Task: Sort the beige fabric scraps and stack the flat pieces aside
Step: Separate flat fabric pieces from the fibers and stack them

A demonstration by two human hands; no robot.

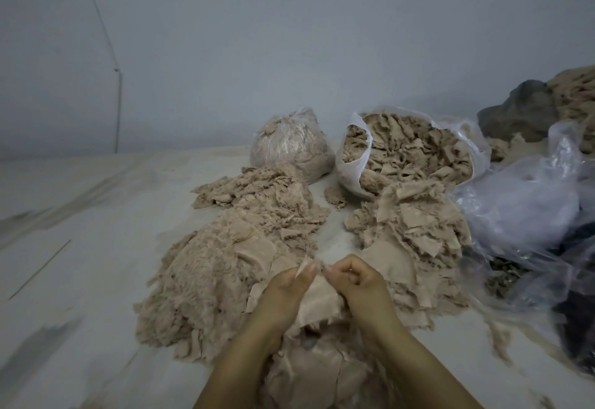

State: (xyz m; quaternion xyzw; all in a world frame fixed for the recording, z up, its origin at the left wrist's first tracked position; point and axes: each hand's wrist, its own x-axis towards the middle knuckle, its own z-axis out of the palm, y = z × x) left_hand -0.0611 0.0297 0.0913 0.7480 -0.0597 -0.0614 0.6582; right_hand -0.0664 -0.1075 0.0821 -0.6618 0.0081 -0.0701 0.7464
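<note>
Both hands hold one beige fabric scrap (pixel 318 299) in front of me. My left hand (pixel 286 289) pinches its top edge with thumb and fingers. My right hand (pixel 357 283) pinches the same edge just to the right, fingers curled. The scrap hangs between the wrists. A large heap of fuzzy beige scraps (pixel 209 280) lies to the left. A heap of flatter beige pieces (pixel 415 231) lies to the right. More flat pieces (pixel 309 373) lie under my forearms.
A tied clear bag of scraps (pixel 289 144) and an open bag full of scraps (pixel 409 151) stand at the back. Crumpled clear plastic (pixel 528 209) and dark cloth (pixel 518 109) lie at the right. A thin stick (pixel 38 270) lies on the pale floor at the left.
</note>
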